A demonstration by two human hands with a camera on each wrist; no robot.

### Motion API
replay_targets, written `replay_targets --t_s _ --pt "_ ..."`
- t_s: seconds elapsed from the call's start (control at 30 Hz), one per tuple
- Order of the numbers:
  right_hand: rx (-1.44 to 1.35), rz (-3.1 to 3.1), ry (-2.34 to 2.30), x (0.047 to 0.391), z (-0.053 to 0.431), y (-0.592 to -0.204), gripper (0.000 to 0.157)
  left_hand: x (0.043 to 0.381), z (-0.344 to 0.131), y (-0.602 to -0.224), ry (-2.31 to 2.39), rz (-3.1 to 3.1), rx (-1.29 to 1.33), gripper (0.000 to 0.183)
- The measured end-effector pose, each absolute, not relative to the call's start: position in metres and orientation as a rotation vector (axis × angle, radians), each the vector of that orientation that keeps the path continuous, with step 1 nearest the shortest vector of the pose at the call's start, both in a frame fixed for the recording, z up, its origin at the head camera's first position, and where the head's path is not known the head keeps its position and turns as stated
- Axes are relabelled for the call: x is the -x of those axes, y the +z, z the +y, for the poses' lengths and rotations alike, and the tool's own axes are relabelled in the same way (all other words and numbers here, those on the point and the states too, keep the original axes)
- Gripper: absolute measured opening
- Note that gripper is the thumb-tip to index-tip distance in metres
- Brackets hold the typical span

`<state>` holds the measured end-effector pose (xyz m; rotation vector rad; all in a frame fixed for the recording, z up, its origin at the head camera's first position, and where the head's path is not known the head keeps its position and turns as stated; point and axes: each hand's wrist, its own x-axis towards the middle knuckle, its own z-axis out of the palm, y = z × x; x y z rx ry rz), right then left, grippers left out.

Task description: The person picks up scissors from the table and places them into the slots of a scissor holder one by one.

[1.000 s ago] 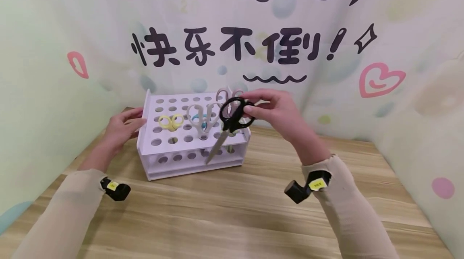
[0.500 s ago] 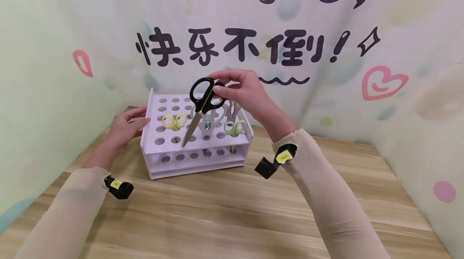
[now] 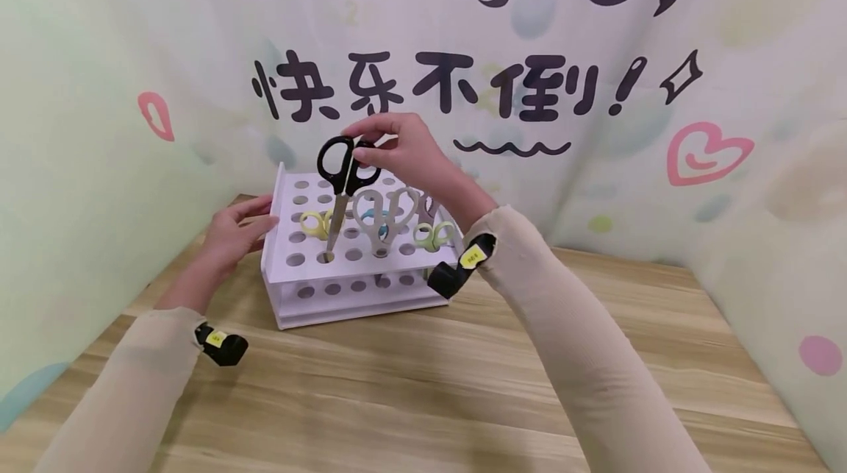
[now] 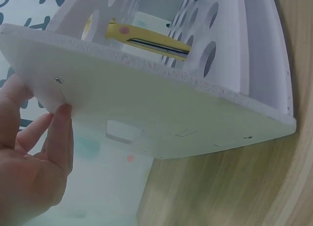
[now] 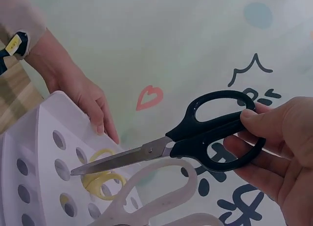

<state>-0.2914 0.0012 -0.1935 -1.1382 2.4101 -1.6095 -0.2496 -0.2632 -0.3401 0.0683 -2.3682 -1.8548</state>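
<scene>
My right hand [image 3: 410, 153] pinches the handle of black-handled scissors [image 3: 340, 182] between thumb and fingers, blades pointing down. Their tip is at a front-row hole of the white rack [image 3: 294, 304]; I cannot tell whether it is inside. At the rack's left end, my left hand [image 3: 231, 234] grips the side panel near its back edge. In the left wrist view one fingertip rests on the panel's outer face and another finger passes behind its edge. Yellow scissors [image 5: 100, 179] stand in the rack behind the black ones. Pale grey scissors [image 5: 159, 192] stand to their right in the head view.
Teal scissors [image 3: 376, 218], green scissors [image 3: 433, 236] and purplish scissors [image 3: 429, 210] also stand in the rack. The rack sits on a wooden table [image 3: 397, 385], close to a printed cloth wall [image 3: 595, 186] behind. Another wall rises at left.
My right hand has carried the black scissors leftward from the rack's right side, upward at first, and their blades now point more steeply down. My left hand stays at the side panel.
</scene>
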Motion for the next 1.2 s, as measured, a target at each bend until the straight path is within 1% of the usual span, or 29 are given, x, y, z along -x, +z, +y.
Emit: replay_targets --t_s 0.2,0.43,0.83,1.07,1.2 --pt "1.165 2.362 -1.551 0.297 -0.009 -0.206 0.026 0.25 -0.263 -0.34 -1.841 -2.362 -0.055 0.059" --pt "1.255 2.39 -1.282 0.3 -0.016 -0.217 0.023 0.249 -0.261 -0.341 -1.876 -2.334 -0.038 0.059" --pt "1.356 2.365 -0.913 0.307 -0.029 -0.216 0.022 0.248 -0.262 -0.34 -1.903 -2.294 -0.031 0.059" --pt "1.439 2.404 -0.636 0.302 -0.039 -0.214 0.022 0.248 -0.262 -0.341 -1.878 -2.299 -0.043 0.059" --pt "1.44 2.421 -0.538 0.3 -0.045 -0.216 0.022 0.247 -0.262 -0.341 -1.879 -2.296 -0.046 0.058"
